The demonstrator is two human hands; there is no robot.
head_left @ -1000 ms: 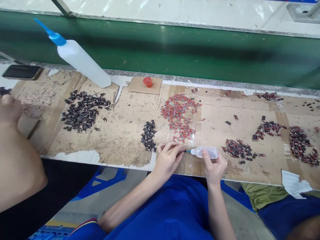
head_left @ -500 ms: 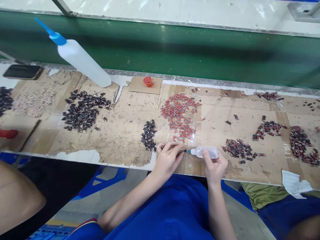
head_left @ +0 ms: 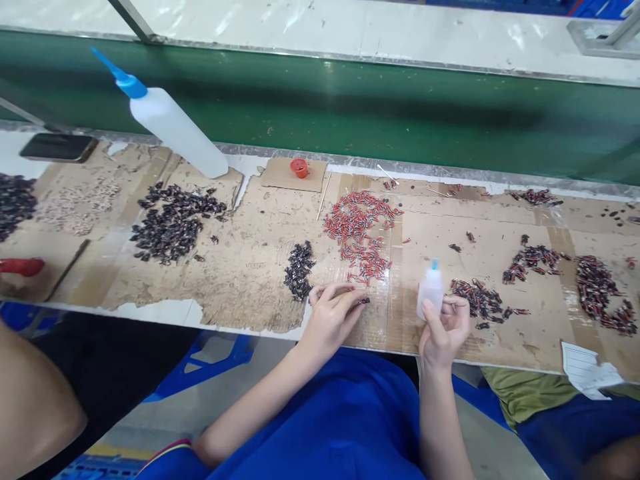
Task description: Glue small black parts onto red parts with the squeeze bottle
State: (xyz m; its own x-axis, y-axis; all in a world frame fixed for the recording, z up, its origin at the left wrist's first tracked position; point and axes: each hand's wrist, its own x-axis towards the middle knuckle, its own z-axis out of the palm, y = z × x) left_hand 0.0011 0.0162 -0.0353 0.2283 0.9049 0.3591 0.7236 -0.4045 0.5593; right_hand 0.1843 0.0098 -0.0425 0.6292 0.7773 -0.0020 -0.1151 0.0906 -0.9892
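Note:
My left hand rests at the front edge of the cardboard-covered bench, fingers pinched on a small dark part. Upright in my right hand is a small clear squeeze bottle with a blue tip, held a hand's width to the right of the part. A small heap of black parts lies just left of my left hand. Behind both hands spreads a pile of red parts. A pile of mixed dark and red parts lies just right of the bottle.
A large white squeeze bottle with a blue nozzle leans at the back left. Near it lie a big black pile, a red cap and a phone. More piles sit far right. Another person's arm shows at lower left.
My right hand has drawn the small bottle away from the part and turned it upright. My left hand stays put. The other person's arm at left has dropped away from the bench.

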